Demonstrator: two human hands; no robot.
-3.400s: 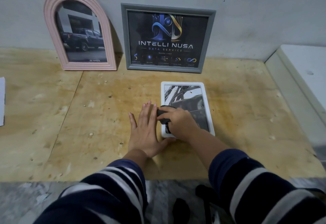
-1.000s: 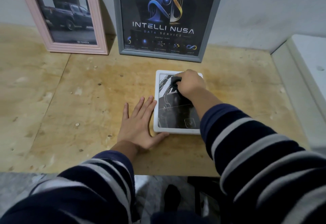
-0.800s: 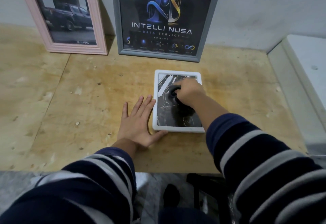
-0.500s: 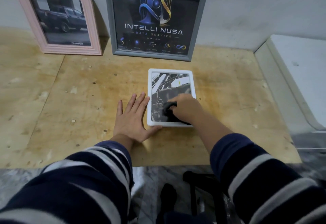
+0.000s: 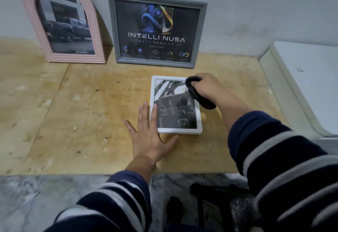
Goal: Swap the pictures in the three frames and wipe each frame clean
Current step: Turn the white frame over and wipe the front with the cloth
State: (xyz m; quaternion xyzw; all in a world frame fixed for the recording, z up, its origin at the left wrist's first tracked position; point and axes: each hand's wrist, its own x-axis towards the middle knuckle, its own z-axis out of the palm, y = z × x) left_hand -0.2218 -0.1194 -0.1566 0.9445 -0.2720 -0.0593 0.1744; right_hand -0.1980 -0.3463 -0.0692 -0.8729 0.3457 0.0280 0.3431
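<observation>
On the table [image 5: 73, 122], white frame [image 5: 175, 131] lies flat, lengthwise away.

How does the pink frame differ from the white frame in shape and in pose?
The pink frame has an arched top; the white frame is a rectangle with rounded corners. The pink frame stands leaning against the wall; the white frame lies flat on the wooden table. No hand touches the pink frame; the left hand rests on the white frame's edge. Both hold a dark picture.

Dim, even indoor light; soft shadows fall just under my fingers [image 5: 146, 112] on the desk [image 5: 73, 114]; faint glare beyond them; edges bow, my sleeves [image 5: 292, 167] blur.
</observation>
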